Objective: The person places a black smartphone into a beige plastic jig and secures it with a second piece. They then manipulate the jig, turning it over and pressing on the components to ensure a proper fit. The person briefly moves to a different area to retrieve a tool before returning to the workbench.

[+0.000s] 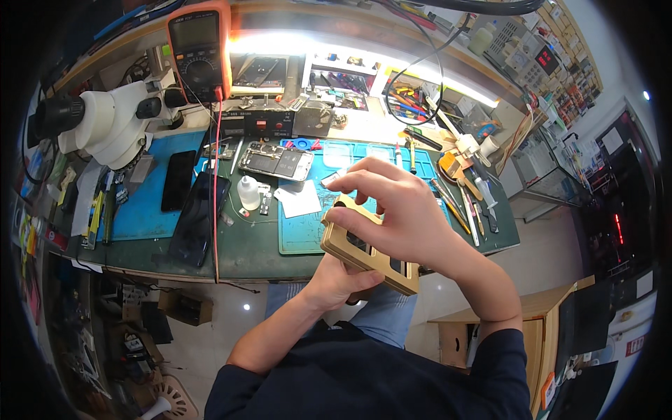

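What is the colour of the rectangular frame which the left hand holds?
The rectangular frame is gold-coloured; it shows best in the head view.

Frame (381,267), gold, tilted: held by left hand (336,281), thumb along near side. Right hand (400,210): arched over frame, thumb and forefinger apart. Bench (252,264), green: blue mat (297,241) bearing white card (299,200); opened phone (276,162); white bottle (248,192), just left of card. Microscope (105,126), white, far left. Multimeter (199,52), orange-cased, upright, bench rear. Syringe (485,192), among tools, right.
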Motion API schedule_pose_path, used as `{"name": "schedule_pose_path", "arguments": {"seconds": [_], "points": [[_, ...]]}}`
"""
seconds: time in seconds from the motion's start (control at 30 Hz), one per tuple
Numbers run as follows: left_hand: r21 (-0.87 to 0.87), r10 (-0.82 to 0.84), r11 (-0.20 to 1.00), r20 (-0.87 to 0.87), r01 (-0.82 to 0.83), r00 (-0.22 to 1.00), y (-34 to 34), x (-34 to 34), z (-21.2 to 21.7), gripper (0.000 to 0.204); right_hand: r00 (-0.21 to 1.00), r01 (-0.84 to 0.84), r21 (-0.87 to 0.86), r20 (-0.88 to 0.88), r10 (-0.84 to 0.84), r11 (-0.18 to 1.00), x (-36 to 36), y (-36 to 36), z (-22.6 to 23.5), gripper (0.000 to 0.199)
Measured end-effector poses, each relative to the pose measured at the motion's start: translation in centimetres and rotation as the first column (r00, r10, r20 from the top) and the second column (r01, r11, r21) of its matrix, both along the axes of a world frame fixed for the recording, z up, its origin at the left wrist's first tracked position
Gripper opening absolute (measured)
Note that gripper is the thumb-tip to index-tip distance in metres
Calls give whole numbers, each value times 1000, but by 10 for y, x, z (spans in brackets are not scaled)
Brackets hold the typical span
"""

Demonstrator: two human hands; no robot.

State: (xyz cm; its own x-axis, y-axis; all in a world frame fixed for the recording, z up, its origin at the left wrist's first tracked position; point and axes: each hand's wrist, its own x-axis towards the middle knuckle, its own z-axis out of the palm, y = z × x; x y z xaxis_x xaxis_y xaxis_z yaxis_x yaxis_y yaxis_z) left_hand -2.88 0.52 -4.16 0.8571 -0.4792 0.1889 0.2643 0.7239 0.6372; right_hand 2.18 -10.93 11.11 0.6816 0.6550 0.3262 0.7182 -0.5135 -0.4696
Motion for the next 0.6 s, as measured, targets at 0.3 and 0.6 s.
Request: {"name": "schedule_pose_path", "arguments": {"seconds": [0.3,0.6], "points": [[-4,19,1000,17,-19,1000,0,-1,3,78,998,69,-96,19,-68,993,-1,1,0,23],[-23,41,999,21,-41,999,1,-2,8,82,999,-21,24,-34,22,999,0,3,-5,16]]}}
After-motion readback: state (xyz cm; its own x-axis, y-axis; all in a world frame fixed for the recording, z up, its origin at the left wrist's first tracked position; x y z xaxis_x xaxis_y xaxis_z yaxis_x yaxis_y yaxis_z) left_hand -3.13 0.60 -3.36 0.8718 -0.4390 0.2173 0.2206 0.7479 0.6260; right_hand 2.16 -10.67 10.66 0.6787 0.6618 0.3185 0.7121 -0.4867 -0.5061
